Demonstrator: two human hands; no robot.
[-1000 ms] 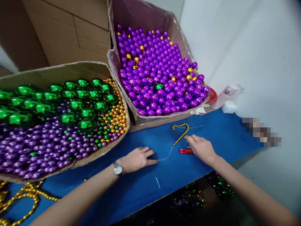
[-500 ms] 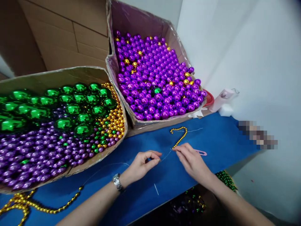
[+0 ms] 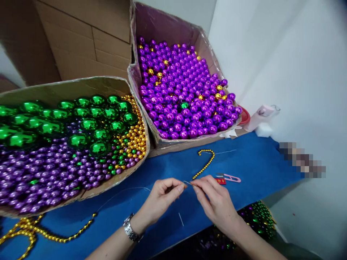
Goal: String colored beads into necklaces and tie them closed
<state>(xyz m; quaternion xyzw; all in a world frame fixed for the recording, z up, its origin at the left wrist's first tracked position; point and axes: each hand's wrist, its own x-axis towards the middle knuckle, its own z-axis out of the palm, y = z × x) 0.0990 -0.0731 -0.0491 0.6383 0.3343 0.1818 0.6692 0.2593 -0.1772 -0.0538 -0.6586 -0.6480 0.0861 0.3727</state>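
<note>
My left hand [image 3: 165,196] pinches a thin clear thread [image 3: 187,182] between thumb and fingers. Close beside it, my right hand [image 3: 214,196] is pinched on the same thread, near the end of a short gold bead strand [image 3: 207,165]. That strand curves away over the blue cloth, with loose thread at its far end. From behind my left hand another thread runs left to a longer gold bead string [image 3: 67,239]. Pink thread snips [image 3: 232,178] lie just past my right hand, by a small red packet [image 3: 221,181].
A carton [image 3: 148,151] of green, purple and gold beads stands at left. Behind it, another carton [image 3: 165,143] holds purple beads. The blue cloth [image 3: 257,155] covers the table; a white sliver [image 3: 181,219] lies near its front edge. Green beads [image 3: 257,216] sit below the table at right.
My right hand has moved left and down towards my left hand, drawing the short gold strand's near end along. The snips and red packet have come into fuller view.
</note>
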